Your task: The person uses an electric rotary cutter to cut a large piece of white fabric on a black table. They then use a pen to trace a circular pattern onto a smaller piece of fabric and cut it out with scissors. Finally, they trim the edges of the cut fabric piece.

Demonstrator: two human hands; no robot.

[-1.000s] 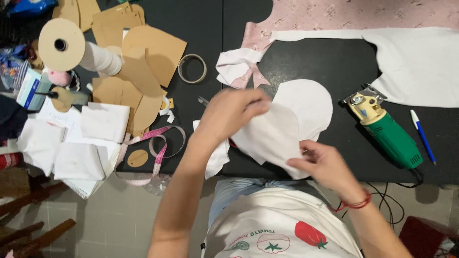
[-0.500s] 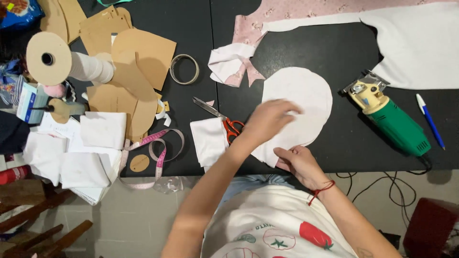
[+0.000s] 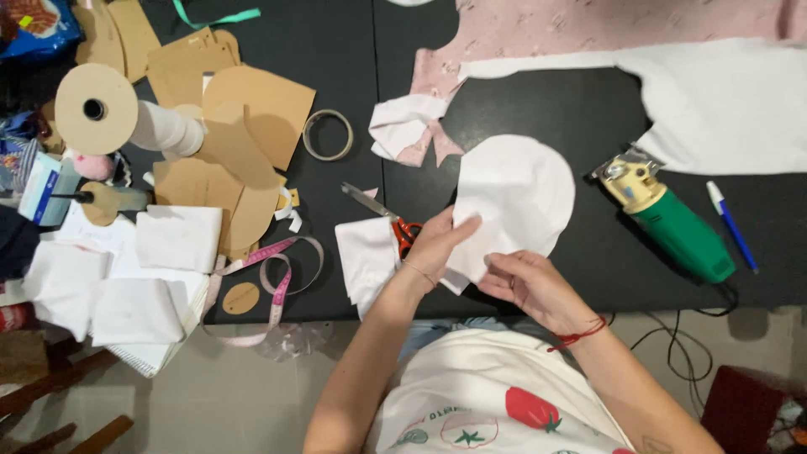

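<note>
A rounded white fabric piece [image 3: 513,193] lies on the black table [image 3: 353,76] near its front edge. My left hand [image 3: 437,244] pinches the piece's lower left edge, fingers on top of the cloth. My right hand [image 3: 525,282] grips the bottom edge of the same piece from below. Red-handled scissors [image 3: 387,217] lie just left of my left hand, partly on a small white fabric scrap [image 3: 368,256].
A green and yellow electric cutter [image 3: 668,220] and a blue pen [image 3: 731,225] lie at the right. Pink and white fabric [image 3: 639,59] covers the far right. Brown paper patterns [image 3: 244,118], a tape ring [image 3: 327,134], a pink measuring tape [image 3: 273,286], a paper roll [image 3: 126,113] and folded white cloth [image 3: 126,277] crowd the left.
The white piece was lifted a second ago and now lies flat on the table. Both hands have shifted to its lower edge. The scissors have come into sight.
</note>
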